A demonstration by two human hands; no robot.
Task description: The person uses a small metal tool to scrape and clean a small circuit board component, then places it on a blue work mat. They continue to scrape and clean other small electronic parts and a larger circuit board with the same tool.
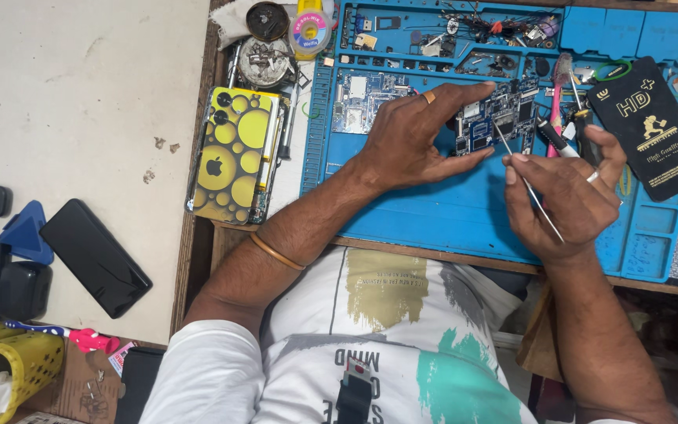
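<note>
2 hands, left hand (410, 137) flat, partly hiding circuit board (496, 118), right hand (563, 192) pinching tweezers (527, 184)

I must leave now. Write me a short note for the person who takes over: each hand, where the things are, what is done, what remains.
Left hand: open, fingers steadying the circuit board on the blue mat.
Right hand: holds a thin metal probe, tip on the board.
Second board lies on the mat to the left; phone with yellow case beside the mat.
Done: board is out and bare.
Left: probing is under way; nothing is reassembled.
</note>
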